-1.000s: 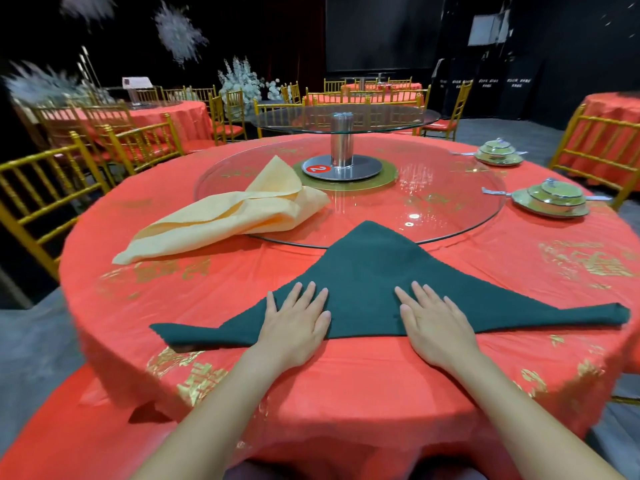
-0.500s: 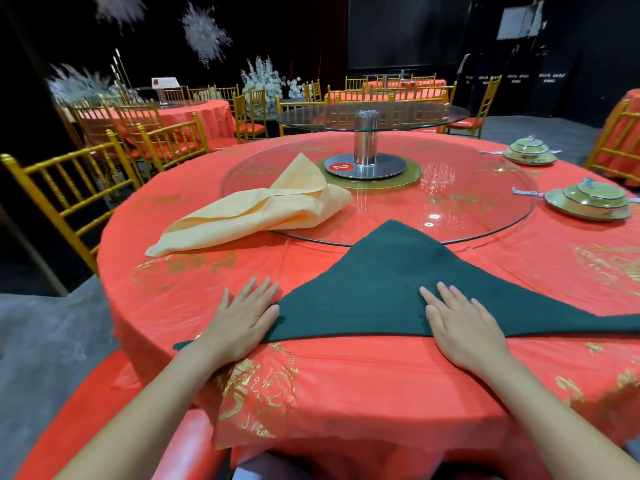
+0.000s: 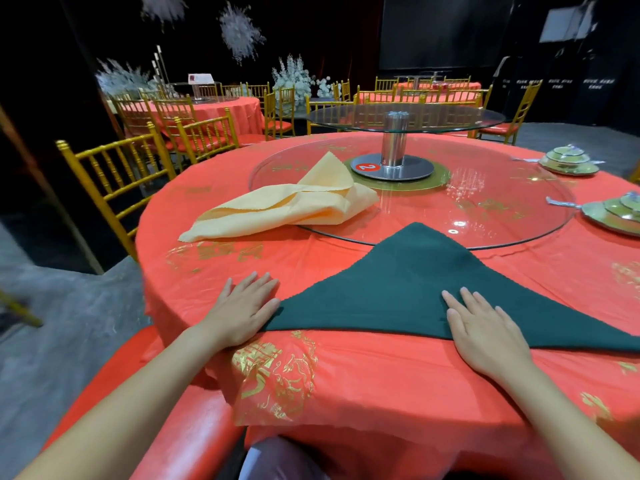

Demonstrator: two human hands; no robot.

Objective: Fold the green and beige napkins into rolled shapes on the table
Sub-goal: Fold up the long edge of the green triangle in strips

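Green napkin (image 3: 398, 285), triangle: left hand (image 3: 242, 308) flat on its left tip, right hand (image 3: 485, 327) flat on near edge. Red disc (image 3: 367, 166) reads "2".

**Green napkin** (image 3: 408, 292): dark green cloth folded flat into a wide triangle, its apex overlapping the near rim of the glass turntable (image 3: 502, 209) and its long base lying off it on the near side.

**Beige napkin** (image 3: 284, 209): loosely folded and rumpled, lying across the turntable's left rim, with its tail trailing outward.
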